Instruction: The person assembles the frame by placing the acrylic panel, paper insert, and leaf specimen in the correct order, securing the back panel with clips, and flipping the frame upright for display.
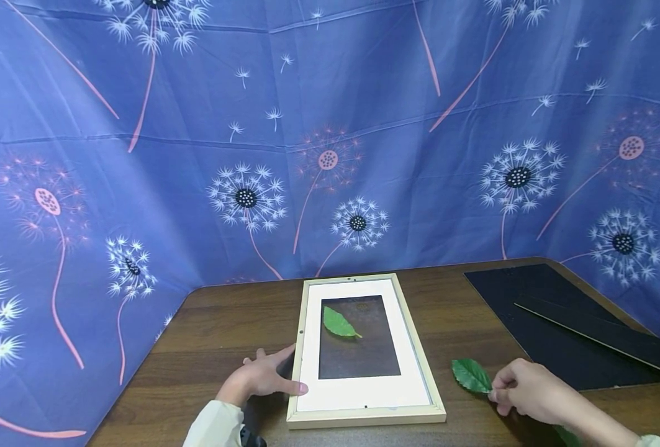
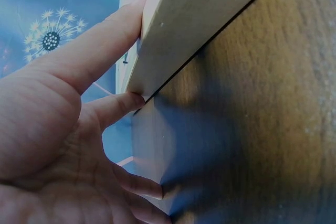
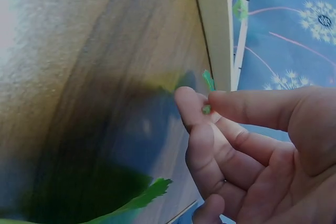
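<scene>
Your head camera looks forward and down over the table [image 1: 212, 335], far enough back to take in your left hand [image 1: 262, 375], your right hand [image 1: 533, 391], the whole frame [image 1: 366, 419] and the curtain [image 1: 363, 37] behind. Your left wrist camera sits close, looking past the palm at the frame's left side, turned so the curtain falls left and the table right. Your right wrist camera, just as near, faces the frame's right side, with the table left and the curtain right. You get the pinched leaf [image 1: 471, 375] in the head and right wrist views; both wrist views share the frame, from opposite sides.
</scene>
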`<action>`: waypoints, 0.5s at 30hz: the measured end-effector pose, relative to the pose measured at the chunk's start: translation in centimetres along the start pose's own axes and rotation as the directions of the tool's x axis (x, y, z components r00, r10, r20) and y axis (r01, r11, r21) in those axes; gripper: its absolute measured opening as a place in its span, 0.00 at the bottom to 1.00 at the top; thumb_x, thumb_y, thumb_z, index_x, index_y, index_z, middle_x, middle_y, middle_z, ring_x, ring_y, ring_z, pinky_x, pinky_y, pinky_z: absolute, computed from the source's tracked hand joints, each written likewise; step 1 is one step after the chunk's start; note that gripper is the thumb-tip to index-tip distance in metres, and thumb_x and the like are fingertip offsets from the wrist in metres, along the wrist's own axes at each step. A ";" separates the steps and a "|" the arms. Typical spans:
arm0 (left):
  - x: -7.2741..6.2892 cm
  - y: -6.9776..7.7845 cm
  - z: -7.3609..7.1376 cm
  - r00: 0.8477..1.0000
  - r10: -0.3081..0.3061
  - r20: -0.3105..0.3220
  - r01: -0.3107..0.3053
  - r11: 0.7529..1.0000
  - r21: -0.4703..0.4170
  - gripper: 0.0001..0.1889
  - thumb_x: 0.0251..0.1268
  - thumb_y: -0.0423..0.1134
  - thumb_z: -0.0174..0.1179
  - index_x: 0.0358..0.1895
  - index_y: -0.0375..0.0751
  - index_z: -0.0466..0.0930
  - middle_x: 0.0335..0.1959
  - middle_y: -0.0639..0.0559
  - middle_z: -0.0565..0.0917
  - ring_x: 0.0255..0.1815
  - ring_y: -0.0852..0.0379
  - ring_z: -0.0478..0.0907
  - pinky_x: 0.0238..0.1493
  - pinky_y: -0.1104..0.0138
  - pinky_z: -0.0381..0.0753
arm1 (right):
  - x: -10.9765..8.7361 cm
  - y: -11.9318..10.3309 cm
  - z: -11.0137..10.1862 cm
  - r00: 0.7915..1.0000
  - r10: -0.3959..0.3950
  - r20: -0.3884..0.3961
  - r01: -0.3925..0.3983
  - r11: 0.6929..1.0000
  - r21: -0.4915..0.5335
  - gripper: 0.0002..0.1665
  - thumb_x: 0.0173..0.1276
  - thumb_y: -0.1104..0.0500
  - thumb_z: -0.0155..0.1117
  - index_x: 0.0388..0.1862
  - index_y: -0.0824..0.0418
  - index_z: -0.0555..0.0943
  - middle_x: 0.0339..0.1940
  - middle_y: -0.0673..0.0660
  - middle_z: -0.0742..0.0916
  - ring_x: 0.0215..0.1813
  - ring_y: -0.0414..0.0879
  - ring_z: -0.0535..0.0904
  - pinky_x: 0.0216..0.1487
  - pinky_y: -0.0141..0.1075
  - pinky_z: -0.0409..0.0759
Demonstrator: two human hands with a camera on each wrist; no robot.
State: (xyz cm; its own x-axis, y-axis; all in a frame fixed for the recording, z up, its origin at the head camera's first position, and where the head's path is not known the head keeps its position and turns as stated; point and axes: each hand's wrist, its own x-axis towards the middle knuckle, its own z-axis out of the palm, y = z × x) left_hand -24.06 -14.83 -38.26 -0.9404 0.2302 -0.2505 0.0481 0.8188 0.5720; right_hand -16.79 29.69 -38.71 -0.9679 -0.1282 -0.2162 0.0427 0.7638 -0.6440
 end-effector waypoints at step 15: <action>-0.2 0.1 0.0 1.000 0.006 -0.012 -0.006 1.000 0.022 0.48 0.52 0.52 0.78 0.77 0.47 0.66 0.71 0.14 0.59 0.68 0.05 0.39 0.63 0.21 0.46 | 0.9 -1.9 -1.9 0.996 -0.081 -0.047 0.084 0.995 0.057 0.08 0.74 0.65 0.61 0.35 0.64 0.85 0.29 0.50 0.86 0.31 0.47 0.76 0.34 0.41 0.72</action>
State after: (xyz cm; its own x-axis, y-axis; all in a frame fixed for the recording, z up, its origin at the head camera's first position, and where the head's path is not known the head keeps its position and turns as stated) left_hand -23.84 -14.81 -38.14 -0.9441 0.2288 -0.2374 0.0611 0.8289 0.5561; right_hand -18.23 29.38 -36.28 -0.9787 -0.1600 -0.1284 -0.0247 0.7131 -0.7006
